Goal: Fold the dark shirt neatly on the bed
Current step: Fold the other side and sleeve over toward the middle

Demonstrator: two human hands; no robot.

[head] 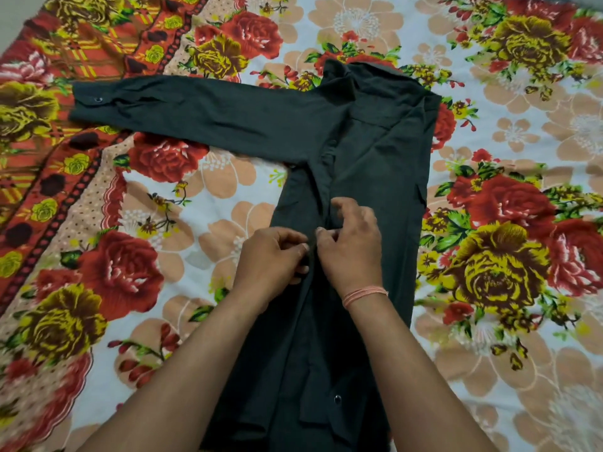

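Note:
The dark shirt (375,151) lies lengthwise on the flowered bed, collar at the far end. One long sleeve (195,112) stretches flat to the left, its buttoned cuff at the far left. The right side is folded over the body. My left hand (270,259) and my right hand (350,246) meet at the middle of the shirt front, each pinching the fabric along the front placket. A thread band circles my right wrist. A snap button (337,399) shows lower on the placket, between my forearms.
The bedsheet (505,256) has large red and yellow roses on white. A red patterned border band (65,177) runs down the left side. Flat sheet surrounds the shirt on both sides.

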